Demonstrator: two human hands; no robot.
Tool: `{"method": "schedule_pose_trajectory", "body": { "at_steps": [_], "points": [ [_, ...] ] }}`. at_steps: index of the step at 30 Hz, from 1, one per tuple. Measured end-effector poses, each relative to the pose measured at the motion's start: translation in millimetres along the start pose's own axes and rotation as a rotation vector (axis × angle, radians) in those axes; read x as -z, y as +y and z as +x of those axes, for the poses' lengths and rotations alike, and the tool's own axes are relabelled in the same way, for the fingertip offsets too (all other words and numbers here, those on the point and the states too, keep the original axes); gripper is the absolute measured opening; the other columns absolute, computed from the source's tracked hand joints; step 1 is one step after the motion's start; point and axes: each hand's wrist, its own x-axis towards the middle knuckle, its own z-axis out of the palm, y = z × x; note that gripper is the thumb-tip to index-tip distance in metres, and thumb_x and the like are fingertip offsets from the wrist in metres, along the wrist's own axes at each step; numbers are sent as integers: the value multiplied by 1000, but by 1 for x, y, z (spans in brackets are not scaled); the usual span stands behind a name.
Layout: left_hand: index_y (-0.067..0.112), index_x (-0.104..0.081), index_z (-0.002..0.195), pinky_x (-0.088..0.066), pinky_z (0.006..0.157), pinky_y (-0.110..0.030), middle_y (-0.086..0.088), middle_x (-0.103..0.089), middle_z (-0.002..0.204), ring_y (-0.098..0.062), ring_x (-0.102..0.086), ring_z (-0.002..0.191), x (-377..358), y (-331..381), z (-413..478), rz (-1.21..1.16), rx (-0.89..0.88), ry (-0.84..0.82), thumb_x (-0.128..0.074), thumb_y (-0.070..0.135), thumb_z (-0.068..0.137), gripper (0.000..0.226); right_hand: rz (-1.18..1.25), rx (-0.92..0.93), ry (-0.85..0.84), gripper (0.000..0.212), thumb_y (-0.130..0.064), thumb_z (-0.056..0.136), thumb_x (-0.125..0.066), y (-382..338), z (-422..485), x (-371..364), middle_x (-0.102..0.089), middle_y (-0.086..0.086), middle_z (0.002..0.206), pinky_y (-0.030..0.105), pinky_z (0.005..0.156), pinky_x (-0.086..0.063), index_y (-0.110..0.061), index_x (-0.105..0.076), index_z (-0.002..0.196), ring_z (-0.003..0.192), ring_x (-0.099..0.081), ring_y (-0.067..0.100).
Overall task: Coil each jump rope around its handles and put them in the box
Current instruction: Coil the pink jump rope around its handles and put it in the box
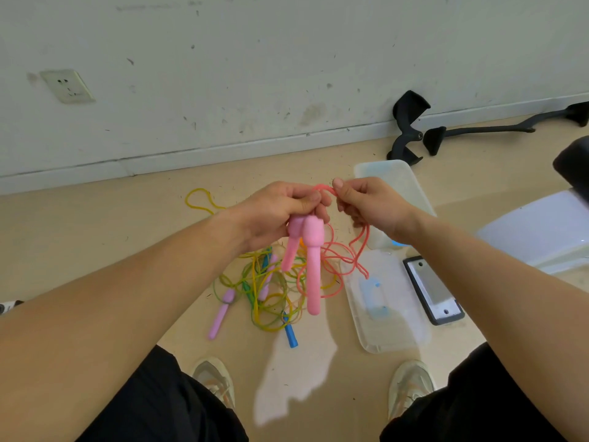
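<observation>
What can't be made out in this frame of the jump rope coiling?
1. Head view: the left hand covers the tops of the pink handles, hiding any wraps.
2. Head view: the rope pile is too tangled to count ropes.
3. Head view: the right hand, pinching the pink cord, hides part of the far clear tub; box or lid, unclear.
4. Head view: the white object is cut by the right edge.

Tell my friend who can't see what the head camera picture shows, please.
A person's left hand grips two pink handles pointing down, while the right hand pinches the pink rope that hangs loose from them. Below, on the floor, lies a tangle of other ropes beside a clear plastic box.
</observation>
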Motion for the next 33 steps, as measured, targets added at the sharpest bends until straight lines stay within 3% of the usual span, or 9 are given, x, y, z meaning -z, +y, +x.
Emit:
{"method": "schedule_pose_trajectory", "body": {
  "at_steps": [5,8,11,13,16,22,25,28,33],
  "points": [
    [11,-61,90,-56,61,-27,-4,-74,78,-15,-70,76,4,3,1,-106,12,182,-43,10,104,22,-14,-151,-73,49,-42,107,-37,6,-6,-18,-37,-11,49,34,61,-48,-11,-57,74,46,-36,12],
    [12,-60,88,-57,62,-26,-1,-75,76,-13,-69,70,6,3,2,-95,0,292,-43,11,104,24,-118,-101,-44,39,-32,108,-37,5,-7,-27,-43,-8,51,34,58,-46,-14,-60,82,46,-41,13],
    [11,-57,91,-54,54,-26,-1,-75,75,-16,-69,65,8,4,4,-180,2,384,-44,9,104,19,-256,9,-11,32,-27,107,-38,1,-10,-37,-47,-4,57,26,52,-41,-29,-57,81,43,-42,4],
    [15,-55,88,-50,62,-28,0,-76,81,-23,-71,74,13,4,4,-215,44,368,-42,14,105,21,-307,52,-40,36,-27,107,-39,-1,-13,-40,-49,-3,60,26,56,-36,-31,-55,74,50,-43,5],
    [21,-53,85,-43,68,-32,2,-76,91,-23,-64,87,15,5,1,-134,117,300,-40,22,106,25,-441,12,-92,38,-33,106,-38,-4,-14,-39,-59,3,76,34,66,-38,-16,-61,80,68,-49,17],
    [17,-57,93,-49,83,-45,-5,-74,110,-27,-69,95,12,3,0,41,121,244,-55,17,100,7,-672,-41,-111,36,-33,105,-33,-7,-16,-45,-59,6,85,36,68,-37,-16,-55,82,82,-52,27],
    [15,-58,91,-48,88,-51,-7,-75,102,-31,-68,93,10,-1,3,38,85,303,-56,10,99,10,-687,-40,-79,39,-34,105,-33,-8,-15,-48,-57,3,76,36,64,-34,-21,-48,71,76,-51,27],
    [18,-56,80,-49,94,-59,-4,-75,93,-29,-69,85,7,-4,7,10,31,398,-54,7,99,22,-656,-15,-48,40,-33,106,-31,-10,-16,-49,-60,5,77,36,63,-37,-17,-53,76,76,-54,27],
    [19,-57,83,-55,75,-39,-1,-70,85,-25,-66,81,3,-8,12,26,-14,570,-46,-3,96,28,-627,24,-52,37,-31,106,-30,-15,-16,-57,-64,8,92,39,75,-47,-15,-63,108,84,-56,29]
  ]
}}
